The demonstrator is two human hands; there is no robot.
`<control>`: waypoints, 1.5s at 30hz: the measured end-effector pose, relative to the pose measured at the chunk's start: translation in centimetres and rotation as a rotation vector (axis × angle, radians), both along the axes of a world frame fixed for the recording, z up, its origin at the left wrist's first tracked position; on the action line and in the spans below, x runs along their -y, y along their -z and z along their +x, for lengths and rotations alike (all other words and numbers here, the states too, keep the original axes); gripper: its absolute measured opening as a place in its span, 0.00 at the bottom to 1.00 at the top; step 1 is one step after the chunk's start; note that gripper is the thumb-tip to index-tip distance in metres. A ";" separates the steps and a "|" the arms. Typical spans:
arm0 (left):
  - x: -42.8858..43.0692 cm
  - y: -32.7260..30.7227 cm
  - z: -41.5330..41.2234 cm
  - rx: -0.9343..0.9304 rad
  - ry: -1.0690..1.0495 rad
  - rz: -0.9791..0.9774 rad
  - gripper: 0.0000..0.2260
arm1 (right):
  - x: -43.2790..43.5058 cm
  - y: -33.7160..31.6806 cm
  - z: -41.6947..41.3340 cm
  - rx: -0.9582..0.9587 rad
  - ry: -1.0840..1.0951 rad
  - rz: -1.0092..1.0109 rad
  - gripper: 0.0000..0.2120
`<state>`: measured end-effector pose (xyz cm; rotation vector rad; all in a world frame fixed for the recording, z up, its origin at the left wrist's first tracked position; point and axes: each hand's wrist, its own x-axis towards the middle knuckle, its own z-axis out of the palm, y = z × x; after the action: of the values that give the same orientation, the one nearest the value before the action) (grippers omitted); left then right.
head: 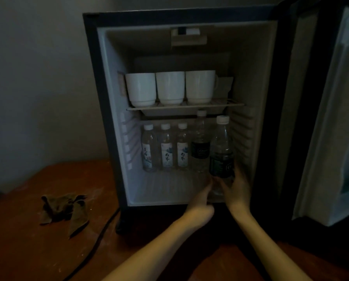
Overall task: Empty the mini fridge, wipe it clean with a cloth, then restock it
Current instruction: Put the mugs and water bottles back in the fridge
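Five water bottles (166, 148) sit low in the mini fridge (165, 189). The right hand (238, 189) wraps the front dark-labelled bottle (222, 151) near its bottom; the left hand (201, 199) meets its base, grip unclear in the dimness. Held so low, it could tip against the matching bottle (200, 147) behind and topple it.

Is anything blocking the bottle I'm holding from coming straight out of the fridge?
Nothing visible. The bottle, held by the left hand and right hand, stands ahead of the other bottles, and the door is open.
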<state>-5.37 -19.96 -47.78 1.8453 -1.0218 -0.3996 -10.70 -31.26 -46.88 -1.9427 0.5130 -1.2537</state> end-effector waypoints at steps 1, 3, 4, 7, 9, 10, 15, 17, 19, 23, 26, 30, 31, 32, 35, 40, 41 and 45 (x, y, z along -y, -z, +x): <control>0.6 -0.2 0.6 -0.004 0.004 0.017 0.35 | 0.3 -0.1 0.6 0.007 0.009 -0.003 0.35; 1.9 -0.5 1.8 -0.031 0.028 0.012 0.34 | 0.7 -0.3 1.7 0.057 0.040 -0.028 0.33; 2.6 -0.6 2.4 -0.049 0.040 0.000 0.34 | 0.8 -0.3 2.2 0.082 0.067 -0.027 0.32; 4.2 -1.2 4.0 -0.095 0.018 -0.024 0.33 | 1.5 -0.3 4.0 0.151 0.154 -0.046 0.30; 5.2 -1.3 5.1 -0.104 0.021 -0.032 0.31 | 2.1 0.0 5.3 0.149 0.207 -0.058 0.31; 5.5 -1.3 5.5 -0.093 0.027 -0.025 0.30 | 2.3 0.1 5.7 0.144 0.242 -0.051 0.31; 6.4 -1.3 7.2 -0.097 0.044 0.002 0.27 | 4.1 -0.3 7.7 0.087 0.233 0.012 0.27; 6.8 -1.7 7.2 -0.098 0.049 0.008 0.27 | 4.8 -1.1 8.5 0.101 0.209 0.035 0.24; 7.2 -2.2 7.1 -0.066 0.053 -0.024 0.27 | 5.0 -1.3 9.0 0.120 0.230 0.047 0.22; 7.3 -2.2 7.4 -0.107 0.031 -0.063 0.25 | 5.4 -0.5 9.2 0.113 0.200 0.017 0.21; 6.4 -2.1 7.1 -0.118 0.051 -0.069 0.22 | 5.5 -0.1 8.8 0.065 0.171 0.054 0.21; 3.9 -1.9 2.8 -0.065 0.003 -0.244 0.22 | 2.0 0.3 3.2 -0.066 -0.114 -0.174 0.16; 3.0 -1.9 1.2 -0.059 -0.030 -0.307 0.23 | 1.2 0.6 1.0 -0.118 -0.186 -0.249 0.17; 2.2 -2.0 -0.4 -0.055 -0.052 -0.364 0.24 | 0.6 0.8 -1.3 -0.161 -0.205 -0.319 0.19; 0.5 -2.9 -5.5 0.250 -0.081 -0.454 0.25 | 0.4 1.0 -8.5 -0.109 -0.067 -0.499 0.16; 1.8 -5.3 -14.0 0.669 0.106 -0.546 0.18 | 2.9 -0.4 -19.9 0.016 0.232 -0.491 0.12; 2.7 -5.5 -15.4 0.720 0.155 -0.534 0.17 | 4.2 -0.6 -21.4 0.015 0.300 -0.440 0.13; 7.7 -5.5 -19.5 0.880 0.292 -0.350 0.22 | 10.7 -1.2 -23.3 -0.229 0.331 -0.264 0.18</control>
<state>-24.86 -27.62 -42.29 1.5429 -1.8233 0.4632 -33.98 -41.93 -45.71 -2.3086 0.8499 -1.3633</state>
